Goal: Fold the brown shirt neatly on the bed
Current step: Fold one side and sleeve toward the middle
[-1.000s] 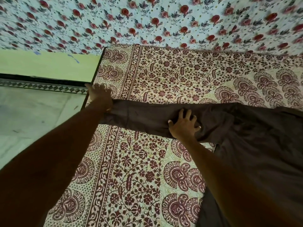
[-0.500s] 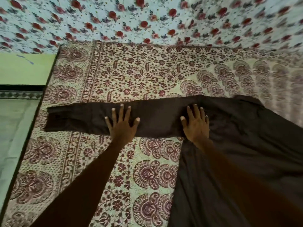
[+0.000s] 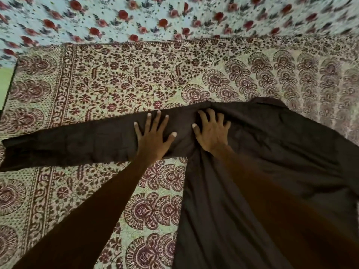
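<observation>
I saw sleeve (image 3: pixel 68 144) of brown shirt (image 3: pixel 272 152) lying long toward frame's left edge. My left hand (image 3: pixel 153 134), nearer its end, pressed flat, fingers spread. My right hand (image 3: pixel 211 133) pressed shirt, fingers bent, not grabbing.

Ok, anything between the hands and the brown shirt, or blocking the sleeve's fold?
Nothing visible. The left hand and right hand both rest directly on the brown shirt. Its sleeve lies outstretched on the printed bedspread.

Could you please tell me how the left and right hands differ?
Pose: the left hand is flat, fingers straight, spread; the right hand has bent fingers. Place: the left hand is on the sleeve; the right hand where sleeve meets body. Both touch the brown shirt.
</observation>
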